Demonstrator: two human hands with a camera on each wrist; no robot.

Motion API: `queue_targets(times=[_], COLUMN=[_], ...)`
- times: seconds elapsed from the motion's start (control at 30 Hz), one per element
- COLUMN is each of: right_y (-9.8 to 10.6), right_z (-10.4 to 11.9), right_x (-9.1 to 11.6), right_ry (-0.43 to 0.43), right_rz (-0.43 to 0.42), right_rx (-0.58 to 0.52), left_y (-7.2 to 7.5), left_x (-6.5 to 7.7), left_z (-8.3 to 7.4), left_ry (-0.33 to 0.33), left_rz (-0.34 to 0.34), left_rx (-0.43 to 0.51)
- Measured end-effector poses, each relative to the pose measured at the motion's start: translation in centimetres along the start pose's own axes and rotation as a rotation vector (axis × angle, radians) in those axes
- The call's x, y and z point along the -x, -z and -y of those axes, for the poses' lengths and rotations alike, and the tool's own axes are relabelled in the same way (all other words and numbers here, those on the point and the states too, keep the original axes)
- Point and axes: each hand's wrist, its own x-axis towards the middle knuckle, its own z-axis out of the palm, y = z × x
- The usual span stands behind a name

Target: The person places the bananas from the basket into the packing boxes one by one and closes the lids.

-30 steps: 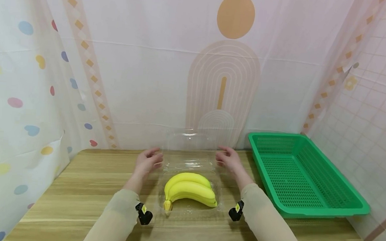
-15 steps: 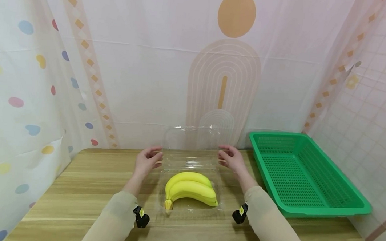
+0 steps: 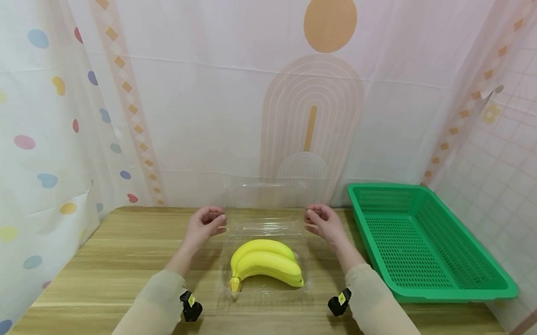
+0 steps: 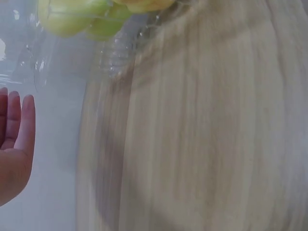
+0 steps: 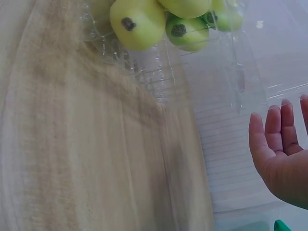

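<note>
A bunch of yellow bananas [image 3: 265, 264] lies in the base of a clear plastic clamshell box. The box's see-through lid [image 3: 265, 227] stands raised behind the fruit. My left hand [image 3: 205, 226] is at the lid's left edge, its fingers loosely bent. At the opposite edge is my right hand [image 3: 328, 225], fingers directed inward. In the left wrist view, the left hand [image 4: 17, 144] shows fairly straight fingers close to the plastic; the right hand [image 5: 284, 151] looks alike in the right wrist view. Whether the fingertips touch the lid is hard to tell.
A green perforated plastic basket [image 3: 410, 246] stands on the right of the wooden table [image 3: 131, 261]. Behind the table hangs a patterned curtain [image 3: 208, 108], with a dotted one [image 3: 35, 99] at the left.
Both wrists have moved slightly outward, and the thumbs have drawn nearer the fingers. The lid has shifted its tilt a little. The bananas and basket stay in place.
</note>
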Motion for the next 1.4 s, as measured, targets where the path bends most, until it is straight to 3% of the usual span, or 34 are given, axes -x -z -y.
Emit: queue_targets(times=[0.23, 0.5, 0.77, 0.97, 1.17, 1.4], right_y=[0.5, 1.1, 1.9, 2.2, 2.6, 2.9], right_z=[-0.3, -0.7, -1.3, -1.2, -1.2, -1.1], right_x=[0.4, 0.9, 1.5, 2.3, 2.9, 3.6], right_ry=[0.038, 0.135, 0.219, 0.222, 0.23, 0.281], right_rz=[0.042, 0.128, 0.186, 0.2, 0.24, 0.29], right_rx=[-0.029, 0.034, 0.163, 0.255, 0.319, 0.361], left_y=[0.8, 1.4, 2.0, 2.1, 2.2, 2.3], left_x=[0.2, 0.5, 1.1, 1.5, 2.1, 2.5], left_z=[0.6, 0.4, 0.4, 0.4, 0.2, 0.5], left_ry=[-0.11, -0.196, -0.241, -0.253, -0.239, -0.424], left_rz=[0.095, 0.15, 0.178, 0.205, 0.225, 0.285], left_rx=[0.025, -0.101, -0.254, -0.262, -0.337, -0.354])
